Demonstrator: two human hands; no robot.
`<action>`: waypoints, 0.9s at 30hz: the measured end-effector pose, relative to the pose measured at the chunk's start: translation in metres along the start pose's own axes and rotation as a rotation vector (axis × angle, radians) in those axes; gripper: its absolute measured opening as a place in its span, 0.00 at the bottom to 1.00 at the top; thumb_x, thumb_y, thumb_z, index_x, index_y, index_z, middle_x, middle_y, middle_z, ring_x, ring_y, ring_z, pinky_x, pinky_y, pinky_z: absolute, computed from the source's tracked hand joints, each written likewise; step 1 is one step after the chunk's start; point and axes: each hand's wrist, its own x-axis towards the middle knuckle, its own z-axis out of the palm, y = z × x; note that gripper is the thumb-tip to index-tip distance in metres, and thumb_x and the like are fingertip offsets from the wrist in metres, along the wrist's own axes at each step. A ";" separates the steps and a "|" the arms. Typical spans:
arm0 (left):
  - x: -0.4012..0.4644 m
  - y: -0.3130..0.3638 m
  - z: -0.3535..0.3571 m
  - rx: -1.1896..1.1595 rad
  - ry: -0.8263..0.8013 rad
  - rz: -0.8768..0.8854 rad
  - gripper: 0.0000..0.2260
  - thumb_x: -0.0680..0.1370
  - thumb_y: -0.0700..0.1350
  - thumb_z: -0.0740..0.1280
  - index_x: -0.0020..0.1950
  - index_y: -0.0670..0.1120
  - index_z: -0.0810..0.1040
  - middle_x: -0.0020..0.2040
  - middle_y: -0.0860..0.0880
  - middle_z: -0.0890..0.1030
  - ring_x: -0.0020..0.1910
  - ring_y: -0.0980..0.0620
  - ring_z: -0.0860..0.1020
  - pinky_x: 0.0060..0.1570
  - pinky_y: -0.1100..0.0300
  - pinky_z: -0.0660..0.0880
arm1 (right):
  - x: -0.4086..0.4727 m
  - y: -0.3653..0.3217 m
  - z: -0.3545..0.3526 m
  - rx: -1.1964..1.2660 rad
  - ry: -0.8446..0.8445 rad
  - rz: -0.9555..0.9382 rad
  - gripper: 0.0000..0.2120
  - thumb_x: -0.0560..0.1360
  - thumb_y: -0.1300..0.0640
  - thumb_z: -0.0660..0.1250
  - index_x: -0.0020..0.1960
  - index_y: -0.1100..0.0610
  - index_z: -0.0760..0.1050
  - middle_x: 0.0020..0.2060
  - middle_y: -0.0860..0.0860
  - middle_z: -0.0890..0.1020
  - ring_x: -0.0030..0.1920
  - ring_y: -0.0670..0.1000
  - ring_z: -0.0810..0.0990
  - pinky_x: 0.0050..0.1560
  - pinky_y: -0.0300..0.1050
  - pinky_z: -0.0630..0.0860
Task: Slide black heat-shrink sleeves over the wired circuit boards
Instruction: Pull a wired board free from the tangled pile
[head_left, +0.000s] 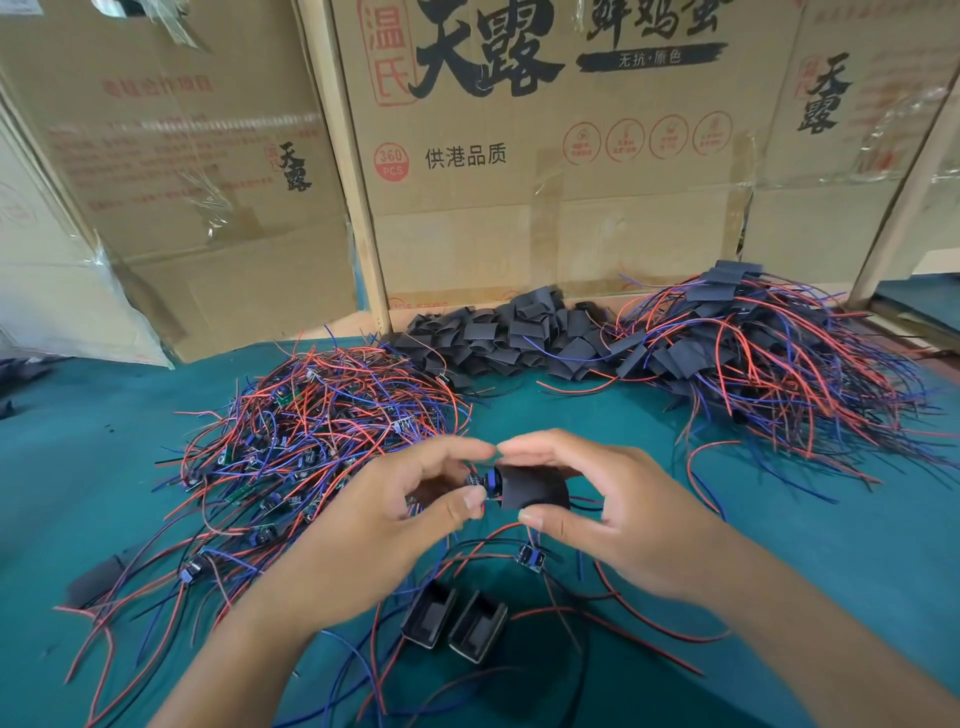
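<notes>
Nearest: two open-ended black heat-shrink sleeves (454, 626) lie side by side on the green table mat (831, 545), loose red, blue and black wires around them, a small wired board (531, 557) just behind. Above, left hand (410, 519) pinches a small circuit board (480, 480) between thumb and fingers; right hand (597, 509) has thumb and fingers clamped on a black sleeve (530, 488), its mouth at the board's end. Left of the hands: pile of unsleeved wired boards (311, 431). Further back, centre: heap of empty black sleeves (509, 332). Far right: pile of sleeved boards (769, 353) with red/blue leads. Behind all: cardboard cartons (519, 208) printed "天露", "温氏", "无抗·原色", "供港品质", a red "360 PCS" circle; smaller "天露" on the side cartons, other red print too blurred to read.
</notes>
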 end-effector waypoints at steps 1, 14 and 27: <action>0.000 0.000 0.000 -0.021 0.006 -0.006 0.10 0.79 0.48 0.69 0.59 0.56 0.78 0.46 0.50 0.83 0.44 0.56 0.79 0.49 0.65 0.73 | 0.000 0.000 0.000 0.000 0.007 -0.007 0.20 0.77 0.53 0.70 0.68 0.45 0.71 0.61 0.34 0.77 0.64 0.34 0.72 0.62 0.26 0.65; 0.004 -0.004 0.007 -0.083 0.116 0.015 0.08 0.75 0.45 0.75 0.50 0.53 0.80 0.44 0.50 0.83 0.45 0.53 0.80 0.50 0.65 0.74 | -0.001 0.000 0.006 -0.098 0.066 -0.033 0.20 0.77 0.49 0.68 0.67 0.43 0.70 0.62 0.35 0.76 0.64 0.33 0.71 0.62 0.27 0.64; 0.004 -0.005 0.005 0.007 0.057 0.037 0.05 0.77 0.41 0.72 0.46 0.52 0.81 0.43 0.50 0.83 0.44 0.54 0.80 0.49 0.64 0.74 | 0.000 0.002 0.002 -0.074 0.067 -0.043 0.20 0.77 0.48 0.68 0.67 0.41 0.69 0.62 0.35 0.76 0.64 0.35 0.72 0.63 0.31 0.67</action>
